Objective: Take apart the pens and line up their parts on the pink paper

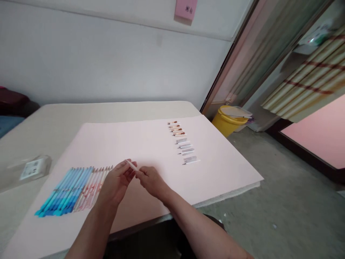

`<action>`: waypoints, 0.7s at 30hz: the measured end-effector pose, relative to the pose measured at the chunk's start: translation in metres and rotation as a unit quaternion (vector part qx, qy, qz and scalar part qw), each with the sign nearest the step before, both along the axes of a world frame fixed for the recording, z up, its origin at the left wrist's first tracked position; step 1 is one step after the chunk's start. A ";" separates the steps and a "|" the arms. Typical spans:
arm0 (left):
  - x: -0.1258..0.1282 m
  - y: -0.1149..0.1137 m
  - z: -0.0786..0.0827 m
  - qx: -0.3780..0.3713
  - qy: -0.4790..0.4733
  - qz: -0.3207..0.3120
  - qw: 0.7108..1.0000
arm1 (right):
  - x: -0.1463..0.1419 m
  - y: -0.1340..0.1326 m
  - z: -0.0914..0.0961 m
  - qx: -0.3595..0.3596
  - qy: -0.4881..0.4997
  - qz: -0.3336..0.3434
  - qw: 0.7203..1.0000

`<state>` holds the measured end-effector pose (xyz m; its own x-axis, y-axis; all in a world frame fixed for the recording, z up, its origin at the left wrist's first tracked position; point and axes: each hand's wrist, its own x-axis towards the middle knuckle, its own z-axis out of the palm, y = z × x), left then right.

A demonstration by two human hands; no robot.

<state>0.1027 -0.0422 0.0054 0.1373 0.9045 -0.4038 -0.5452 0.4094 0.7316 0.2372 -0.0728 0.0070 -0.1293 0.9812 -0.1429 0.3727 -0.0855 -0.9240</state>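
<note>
While the left hand (121, 178) curls its fingers about a slim pale piece (132, 165), the right hand (148, 178) pinches the near end of it between thumb and fingertips, so both hands are closed on the one thing, held up over the pink sheet (151, 144). The step in hand looks like close finger work on this single piece, though whether it is being pulled, twisted or merely turned cannot be told. By my judgement, the next move calls for a firm hold from the left hand and a light, straight action from the right, since something so thin could slip or bend. Just beyond the left hand and partly hidden by it lie the pale pink pens (93, 189), side by side, and next to them the blue pens (67, 190) in the same neat slant. Off to the right, well apart from both hands, a column of short pieces runs up the sheet: brown ones (178, 134) farther away, grey ones (185, 146) nearer. Past the sheet, a clear bag (33, 168) rests on the left of the surface (129, 111).
</note>
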 end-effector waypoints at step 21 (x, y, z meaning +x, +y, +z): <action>-0.004 -0.003 0.001 0.009 0.026 0.018 0.999 | 0.002 -0.001 -0.004 -0.023 0.043 -0.007 0.999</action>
